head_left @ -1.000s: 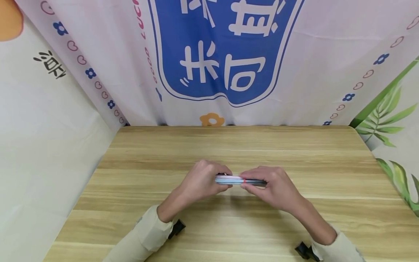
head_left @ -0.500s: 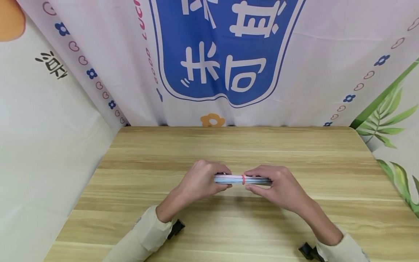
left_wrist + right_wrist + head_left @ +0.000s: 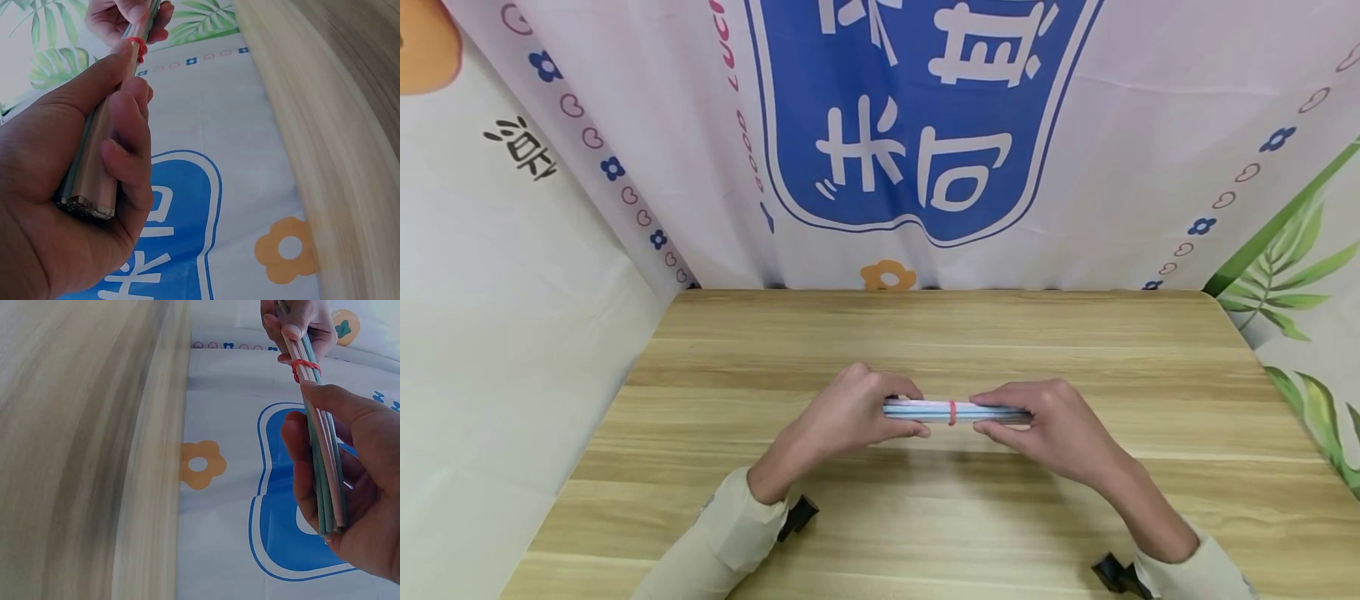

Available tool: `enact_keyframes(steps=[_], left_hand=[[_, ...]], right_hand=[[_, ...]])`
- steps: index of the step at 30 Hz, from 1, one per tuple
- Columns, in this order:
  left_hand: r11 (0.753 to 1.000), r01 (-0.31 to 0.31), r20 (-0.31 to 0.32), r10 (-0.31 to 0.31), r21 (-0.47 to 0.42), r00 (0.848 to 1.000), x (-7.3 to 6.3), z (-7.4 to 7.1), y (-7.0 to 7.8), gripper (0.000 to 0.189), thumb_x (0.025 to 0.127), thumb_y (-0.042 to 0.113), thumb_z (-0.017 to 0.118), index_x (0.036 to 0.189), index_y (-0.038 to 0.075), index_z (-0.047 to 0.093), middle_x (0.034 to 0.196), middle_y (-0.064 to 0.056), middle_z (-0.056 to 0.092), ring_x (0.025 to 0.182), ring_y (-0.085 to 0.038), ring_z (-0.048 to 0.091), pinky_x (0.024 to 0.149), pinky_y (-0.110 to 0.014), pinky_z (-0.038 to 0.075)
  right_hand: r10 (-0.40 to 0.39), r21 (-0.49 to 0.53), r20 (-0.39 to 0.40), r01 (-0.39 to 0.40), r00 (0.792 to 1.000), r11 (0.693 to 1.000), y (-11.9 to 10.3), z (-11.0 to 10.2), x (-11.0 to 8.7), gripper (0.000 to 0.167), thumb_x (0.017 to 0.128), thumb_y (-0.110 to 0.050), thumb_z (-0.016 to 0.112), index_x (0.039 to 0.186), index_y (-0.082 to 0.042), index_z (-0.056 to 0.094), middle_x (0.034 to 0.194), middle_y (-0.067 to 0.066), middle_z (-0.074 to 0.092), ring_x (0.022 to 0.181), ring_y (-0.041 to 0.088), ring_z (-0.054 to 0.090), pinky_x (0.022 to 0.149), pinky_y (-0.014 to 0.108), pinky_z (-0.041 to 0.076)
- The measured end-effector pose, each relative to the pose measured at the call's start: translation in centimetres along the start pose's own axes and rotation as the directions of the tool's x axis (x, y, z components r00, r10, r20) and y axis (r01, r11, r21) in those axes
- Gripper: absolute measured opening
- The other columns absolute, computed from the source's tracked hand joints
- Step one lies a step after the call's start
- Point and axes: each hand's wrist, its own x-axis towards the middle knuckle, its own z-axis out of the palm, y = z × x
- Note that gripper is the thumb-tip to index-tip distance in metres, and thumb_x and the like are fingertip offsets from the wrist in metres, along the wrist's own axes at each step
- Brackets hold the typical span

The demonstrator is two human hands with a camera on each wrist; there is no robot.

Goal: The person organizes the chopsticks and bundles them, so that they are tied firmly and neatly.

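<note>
A bundle of slim pink and blue-green pencil-like sticks (image 3: 936, 411) is held level above the table in the head view. Round its middle runs a red band (image 3: 952, 412), which looks like a rubber band. My left hand (image 3: 850, 412) grips the left end, thumb on one side and fingers on the other; the left wrist view shows the stick ends (image 3: 94, 206) by the palm. The right end is pinched by my right hand (image 3: 1060, 429). In the right wrist view the sticks (image 3: 325, 456) fan slightly apart toward their ends near the palm.
Below the hands lies a wood-grain table (image 3: 925, 517). A printed cloth (image 3: 1135, 167) hangs along its far edge, with a leaf-patterned cloth (image 3: 1285, 292) on the right and a white cloth (image 3: 512, 333) on the left. Small black wrist devices (image 3: 797, 517) sit at both cuffs.
My right hand has slid right along the bundle, baring the red band that its fingertips touched before. The left hand and bundle have shifted slightly left, so the hands stand further apart.
</note>
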Motion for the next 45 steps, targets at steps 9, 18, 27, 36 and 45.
enact_keyframes(steps=[9, 18, 27, 36, 45], left_hand=[[1.0, 0.002, 0.011, -0.002, -0.024, 1.0, 0.1, -0.4, -0.3, 0.03, 0.087, 0.036, 0.091, 0.105, 0.013, 0.083, 0.093, 0.003, 0.083, 0.062, 0.001, 0.056, 0.057, -0.016, 0.047], [0.999, 0.005, -0.027, -0.006, -0.032, 1.0, -0.2, -0.6, -0.7, 0.027, 0.085, 0.031, 0.093, 0.105, 0.015, 0.084, 0.096, 0.006, 0.082, 0.071, -0.001, 0.063, 0.065, -0.019, 0.053], [1.0, -0.01, -0.062, 0.008, -0.019, 0.998, -0.7, -0.8, -1.0, 0.028, 0.087, 0.025, 0.092, 0.11, 0.012, 0.082, 0.102, 0.002, 0.082, 0.082, -0.004, 0.069, 0.073, -0.019, 0.057], [0.999, 0.012, -0.077, -0.016, -0.049, 0.997, -1.9, 0.0, -2.3, 0.029, 0.089, 0.012, 0.089, 0.117, 0.01, 0.079, 0.11, -0.002, 0.079, 0.088, -0.008, 0.068, 0.076, -0.021, 0.056], [0.992, 0.059, -0.064, -0.067, -0.112, 0.996, -3.0, 1.2, -3.3, 0.038, 0.088, 0.003, 0.086, 0.124, 0.011, 0.076, 0.117, -0.003, 0.074, 0.099, -0.014, 0.068, 0.085, -0.026, 0.056]], right_hand=[[0.036, -0.024, 0.0, -0.036, 0.999, 0.999, -0.1, -0.8, -0.1, 0.026, 0.086, -0.014, 0.092, 0.111, -0.018, 0.085, 0.1, -0.003, 0.084, 0.079, 0.0, 0.072, 0.066, 0.025, 0.06], [0.05, -0.035, 0.003, -0.049, 0.999, 0.998, 0.1, -1.2, -0.4, 0.026, 0.085, -0.013, 0.092, 0.11, -0.02, 0.085, 0.1, -0.006, 0.083, 0.082, 0.002, 0.073, 0.07, 0.024, 0.061], [0.09, -0.045, 0.0, -0.09, 0.996, 0.995, 0.8, -1.9, -1.1, 0.026, 0.085, -0.013, 0.092, 0.109, -0.021, 0.085, 0.099, -0.007, 0.082, 0.08, -0.002, 0.069, 0.065, 0.023, 0.059], [0.175, -0.043, 0.062, -0.172, 0.983, 0.984, 1.3, -2.3, -1.8, 0.027, 0.087, -0.011, 0.09, 0.112, -0.022, 0.084, 0.102, -0.007, 0.08, 0.082, -0.001, 0.068, 0.065, 0.024, 0.059], [0.186, -0.034, 0.044, -0.184, 0.982, 0.982, 1.9, -1.9, -2.2, 0.028, 0.086, -0.005, 0.09, 0.109, -0.02, 0.084, 0.102, -0.004, 0.081, 0.079, 0.002, 0.071, 0.066, 0.027, 0.06]])
